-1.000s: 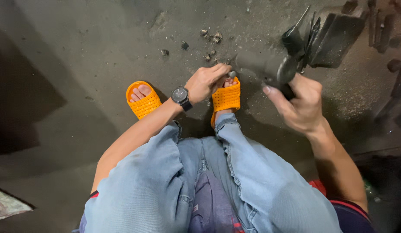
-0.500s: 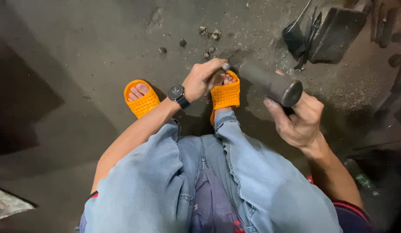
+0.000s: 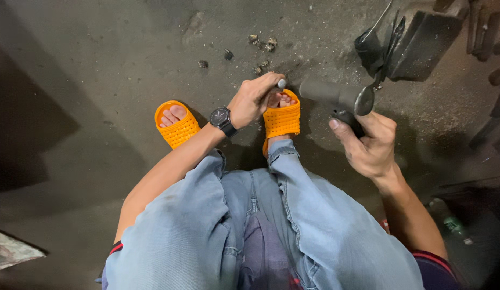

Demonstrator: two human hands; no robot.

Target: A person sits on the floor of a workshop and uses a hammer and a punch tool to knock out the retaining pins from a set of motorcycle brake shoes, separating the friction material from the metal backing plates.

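— What do you have on the head camera?

— I'm looking straight down at a seated person in pale jeans (image 3: 217, 231) and orange slippers (image 3: 176, 124), on a stained concrete floor (image 3: 99, 59). The right hand (image 3: 368, 142) is wrapped around the handle of a hammer (image 3: 336, 96); its dark cylindrical head lies level, just above the hand and to the right of the right foot.

— So that hand is closed?

— Yes, the fingers are curled tight round the handle, thumb out to the left. The handle itself is mostly hidden in the fist.

— And the left one?

— The left hand (image 3: 252, 99) reaches forward across the right slipper and pinches a small grey rod (image 3: 281, 84) between its fingertips. Only the rounded end shows, just left of the hammer head, with a small gap between them. I can't tell how long the rod is or what it rests on.

— Anything else around?

— A black wristwatch (image 3: 220, 116) on the left wrist. Small bits of rubble (image 3: 263, 44) lie on the floor ahead of the feet. At the upper right sits a dark metal block (image 3: 427, 37) with thin metal pieces leaning on it, near the hammer.
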